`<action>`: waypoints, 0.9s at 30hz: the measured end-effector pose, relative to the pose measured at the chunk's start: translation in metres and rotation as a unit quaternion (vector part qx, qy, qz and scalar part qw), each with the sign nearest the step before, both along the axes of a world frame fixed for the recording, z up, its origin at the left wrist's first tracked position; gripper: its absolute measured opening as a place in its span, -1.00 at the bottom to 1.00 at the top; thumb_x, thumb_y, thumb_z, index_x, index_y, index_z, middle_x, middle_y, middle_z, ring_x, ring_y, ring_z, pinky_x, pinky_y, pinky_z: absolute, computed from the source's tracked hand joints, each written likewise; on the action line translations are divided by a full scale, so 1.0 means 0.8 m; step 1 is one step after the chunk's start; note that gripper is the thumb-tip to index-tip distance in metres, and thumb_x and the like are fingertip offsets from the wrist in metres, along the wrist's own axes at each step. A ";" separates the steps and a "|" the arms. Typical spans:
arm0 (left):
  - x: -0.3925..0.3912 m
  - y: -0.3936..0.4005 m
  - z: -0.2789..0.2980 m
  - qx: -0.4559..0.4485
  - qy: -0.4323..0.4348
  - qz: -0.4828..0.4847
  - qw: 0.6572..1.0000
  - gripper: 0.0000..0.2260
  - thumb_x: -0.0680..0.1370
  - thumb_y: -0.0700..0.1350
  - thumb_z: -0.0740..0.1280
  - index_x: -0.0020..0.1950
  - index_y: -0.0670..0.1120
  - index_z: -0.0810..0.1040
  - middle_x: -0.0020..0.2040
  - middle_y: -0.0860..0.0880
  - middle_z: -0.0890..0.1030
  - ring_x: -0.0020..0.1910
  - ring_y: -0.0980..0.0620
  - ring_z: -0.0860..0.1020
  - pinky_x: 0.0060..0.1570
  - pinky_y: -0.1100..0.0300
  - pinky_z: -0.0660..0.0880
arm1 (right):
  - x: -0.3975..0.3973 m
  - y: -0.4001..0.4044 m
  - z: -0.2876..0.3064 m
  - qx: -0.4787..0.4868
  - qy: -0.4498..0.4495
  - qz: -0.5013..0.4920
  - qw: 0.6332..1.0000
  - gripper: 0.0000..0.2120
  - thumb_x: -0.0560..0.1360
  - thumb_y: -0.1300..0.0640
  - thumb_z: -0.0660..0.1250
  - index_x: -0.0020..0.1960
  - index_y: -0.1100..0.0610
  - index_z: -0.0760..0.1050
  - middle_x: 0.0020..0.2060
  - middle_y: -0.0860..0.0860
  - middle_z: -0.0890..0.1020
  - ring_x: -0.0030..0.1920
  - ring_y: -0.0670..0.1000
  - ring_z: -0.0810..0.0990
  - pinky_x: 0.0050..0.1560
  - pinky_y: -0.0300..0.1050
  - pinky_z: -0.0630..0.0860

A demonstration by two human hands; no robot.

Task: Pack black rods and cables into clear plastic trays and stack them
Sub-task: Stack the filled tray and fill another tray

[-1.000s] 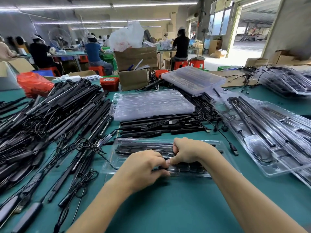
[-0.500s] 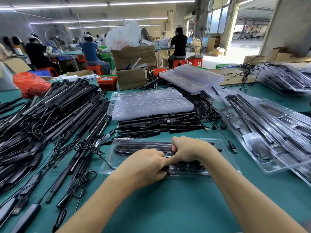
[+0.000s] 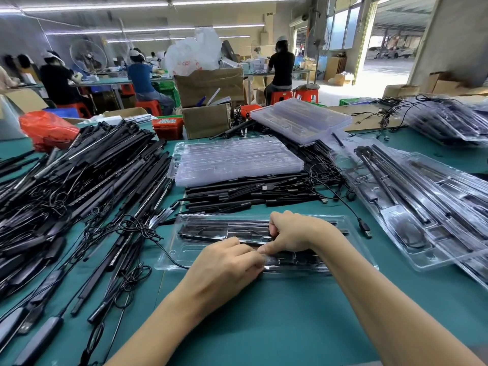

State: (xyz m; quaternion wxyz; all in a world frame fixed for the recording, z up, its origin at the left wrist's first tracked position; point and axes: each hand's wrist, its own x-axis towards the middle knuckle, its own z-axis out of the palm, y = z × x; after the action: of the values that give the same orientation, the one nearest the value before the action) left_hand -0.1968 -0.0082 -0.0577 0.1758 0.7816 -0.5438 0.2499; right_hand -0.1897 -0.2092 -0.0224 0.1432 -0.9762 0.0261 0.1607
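Observation:
A clear plastic tray [image 3: 179,257] lies on the green table right in front of me, with black rods [image 3: 211,231] and a cable seated in its slots. My left hand [image 3: 224,268] is over the tray's near slot, its fingers curled round a black rod there. My right hand [image 3: 298,231] sits just behind it with fingers curled and its thumb tip pressing the same rod beside my left fingers. What lies under the hands is hidden.
Loose black rods and tangled cables [image 3: 79,180] are heaped on the left. Empty tray stacks [image 3: 237,159] [image 3: 301,120] sit behind, on more rods [image 3: 250,196]. Filled trays [image 3: 422,207] spread to the right. A USB plug [image 3: 365,229] lies by the tray. Cardboard boxes [image 3: 208,101] and seated people are beyond.
Both hands stay together on the same spot of the tray, with only small finger shifts. The tray has not moved.

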 end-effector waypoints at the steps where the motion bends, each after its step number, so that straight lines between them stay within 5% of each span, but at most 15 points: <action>1: -0.001 0.002 -0.001 -0.009 0.014 0.003 1.000 -0.90 0.53 -0.11 0.42 -0.17 -0.08 0.67 -0.25 0.06 0.67 -0.35 -0.04 0.55 -0.34 0.16 0.53 | 0.000 -0.001 0.000 0.000 0.000 -0.001 1.000 -0.52 0.41 -0.35 0.42 -0.02 -0.03 0.30 -0.03 -0.04 0.39 0.00 0.04 0.43 0.00 -0.05 0.37; 5: -0.002 0.004 -0.008 -0.033 0.056 0.016 0.998 -0.88 0.52 -0.05 0.41 -0.04 -0.05 0.71 -0.28 0.12 0.66 -0.33 0.00 0.52 -0.30 0.18 0.48 | 0.000 -0.002 -0.001 0.000 -0.002 0.000 1.000 -0.54 0.42 -0.33 0.41 -0.02 -0.04 0.30 0.02 -0.02 0.40 0.01 0.04 0.43 0.00 -0.05 0.36; 11: 0.003 0.006 -0.013 -0.030 0.095 -0.007 0.995 -0.88 0.52 -0.09 0.44 0.00 -0.01 0.75 0.07 0.13 0.71 -0.30 -0.05 0.51 -0.27 0.16 0.54 | -0.002 -0.001 -0.002 0.006 -0.007 -0.004 1.000 -0.53 0.40 -0.36 0.42 -0.05 -0.05 0.30 0.02 -0.02 0.41 0.02 0.04 0.44 0.03 -0.04 0.40; 20: 0.002 0.003 -0.012 -0.043 0.151 -0.013 0.987 -0.90 0.52 -0.15 0.47 -0.01 -0.05 0.77 -0.04 0.11 0.70 -0.22 -0.09 0.51 -0.19 0.04 0.54 | -0.004 -0.001 -0.001 0.015 -0.012 -0.002 1.000 -0.52 0.40 -0.33 0.43 0.00 -0.02 0.32 0.03 -0.02 0.41 0.03 0.04 0.43 0.05 -0.03 0.42; 27: -0.008 0.012 -0.014 -0.061 0.188 -0.011 0.980 -0.84 0.51 -0.06 0.43 0.04 0.00 0.75 0.02 0.18 0.66 -0.12 0.00 0.49 -0.04 0.22 0.46 | -0.007 -0.003 -0.007 0.041 -0.036 -0.010 0.998 -0.57 0.41 -0.30 0.45 -0.11 -0.06 0.29 -0.03 -0.03 0.40 0.02 0.04 0.41 0.00 -0.04 0.39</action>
State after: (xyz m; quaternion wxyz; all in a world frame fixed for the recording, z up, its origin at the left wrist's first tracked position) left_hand -0.2031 0.0011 -0.0693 0.3251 0.7965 -0.4932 0.1290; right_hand -0.1950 -0.2115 -0.0279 0.1857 -0.9744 0.0240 0.1245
